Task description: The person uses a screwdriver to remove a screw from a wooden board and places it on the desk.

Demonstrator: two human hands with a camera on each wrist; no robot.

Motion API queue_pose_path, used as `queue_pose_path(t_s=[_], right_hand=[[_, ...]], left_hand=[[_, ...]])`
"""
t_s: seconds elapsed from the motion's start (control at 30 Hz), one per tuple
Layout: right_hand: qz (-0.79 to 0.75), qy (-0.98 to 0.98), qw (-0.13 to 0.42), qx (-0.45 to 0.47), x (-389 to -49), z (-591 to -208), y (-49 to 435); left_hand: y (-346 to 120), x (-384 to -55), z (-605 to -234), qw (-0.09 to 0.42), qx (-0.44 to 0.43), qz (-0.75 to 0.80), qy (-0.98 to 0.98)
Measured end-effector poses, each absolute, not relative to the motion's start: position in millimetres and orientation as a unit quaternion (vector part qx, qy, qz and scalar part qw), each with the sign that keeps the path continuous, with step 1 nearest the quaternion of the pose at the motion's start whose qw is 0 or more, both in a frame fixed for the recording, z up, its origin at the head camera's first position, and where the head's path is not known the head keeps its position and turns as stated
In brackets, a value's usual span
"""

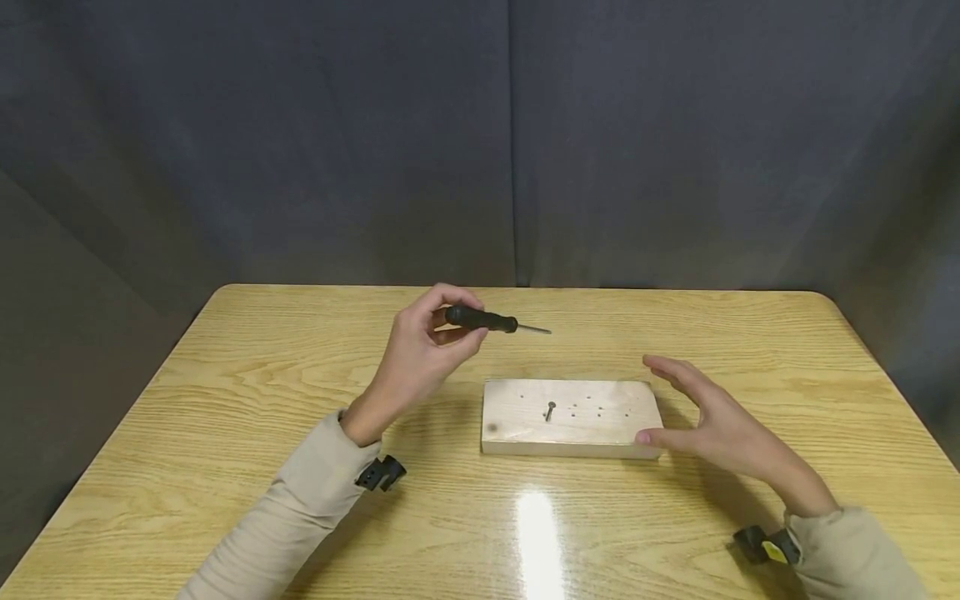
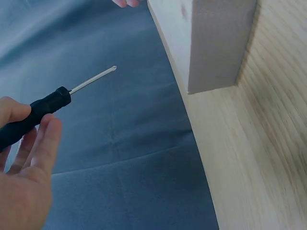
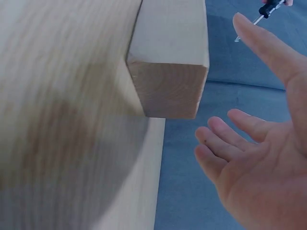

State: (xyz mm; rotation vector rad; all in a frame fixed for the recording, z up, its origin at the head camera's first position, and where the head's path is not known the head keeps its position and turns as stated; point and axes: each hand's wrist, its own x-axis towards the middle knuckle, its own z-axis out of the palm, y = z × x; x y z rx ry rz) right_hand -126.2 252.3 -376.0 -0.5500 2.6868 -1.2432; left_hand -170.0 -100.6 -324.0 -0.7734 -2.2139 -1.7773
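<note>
My left hand [image 1: 427,337] holds a black-handled screwdriver [image 1: 482,319] between thumb and fingers, raised above the table. Its bare metal shaft points right, and the tip [image 2: 113,69] touches nothing in the left wrist view. Below lies a pale wooden block [image 1: 517,425] with several small holes in its top. One screw [image 1: 551,411] stands up from the block, slightly tilted. At the block's right end is my right hand [image 1: 701,417], its fingers spread and holding nothing. In the right wrist view, a gap shows between those fingers and the block's end face [image 3: 168,88].
The wood-grain table [image 1: 247,400] extends around the block on all sides. Dark grey-blue curtains [image 1: 337,150] hang behind and beside it. Small black devices [image 1: 381,473] are strapped at both wrists, over beige sleeves.
</note>
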Motion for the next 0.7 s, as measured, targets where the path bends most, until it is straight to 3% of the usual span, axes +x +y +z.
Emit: queue_pose_path(t_s=[0.7], right_hand=[[-0.416,0.883,0.057,-0.209,-135,-361,226]], left_hand=[[-113,-177,-334,0.108,-0.235,-0.59,-0.765]])
